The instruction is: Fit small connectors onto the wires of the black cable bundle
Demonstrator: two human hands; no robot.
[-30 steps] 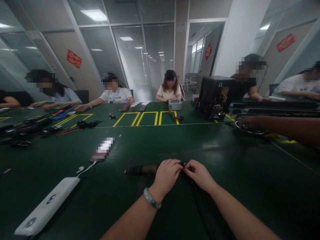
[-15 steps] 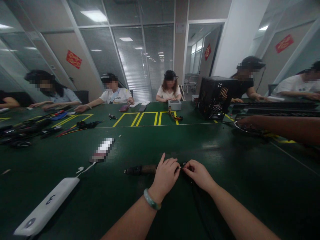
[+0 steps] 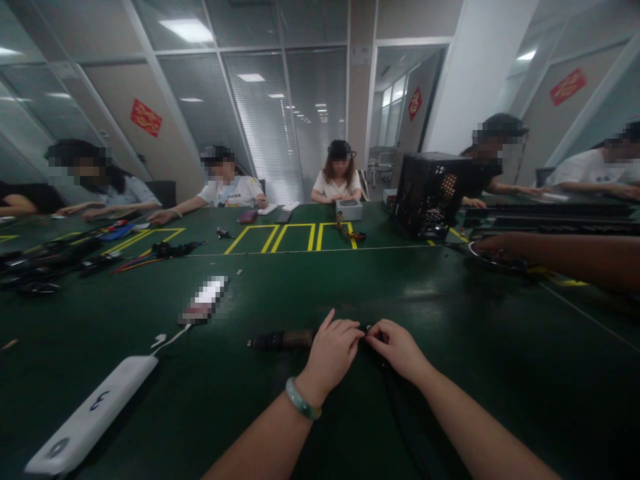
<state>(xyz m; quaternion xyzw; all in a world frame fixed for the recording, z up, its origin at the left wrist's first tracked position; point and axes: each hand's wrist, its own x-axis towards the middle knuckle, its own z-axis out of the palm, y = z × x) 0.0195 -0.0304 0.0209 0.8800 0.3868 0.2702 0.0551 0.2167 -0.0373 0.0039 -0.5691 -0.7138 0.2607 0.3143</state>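
Note:
A dark electric screwdriver [image 3: 283,340] with a brownish body lies flat on the green table [image 3: 240,413], its tip pointing left. My left hand [image 3: 336,347] covers its rear part, fingers curled over it and thumb tucked in, index finger raised. Right beside it, my right hand [image 3: 395,343] pinches the end of a black cord [image 3: 400,407] that runs down toward the table's near edge. The fingertips of both hands nearly meet at the screwdriver's rear end. Fingers hide the exact joint between cord and tool.
A white power bank [image 3: 95,417] marked 3 is cabled to a phone [image 3: 205,300] on the left. Bundled black cables [image 3: 45,263] lie farther left. A black computer case [image 3: 433,193] stands back right. A co-worker's arm [image 3: 565,260] reaches in at right; several people sit opposite.
My left fingertips have shifted slightly right, closer to the right hand, and a small metallic glint between them is now covered. The right hand stays about where it was.

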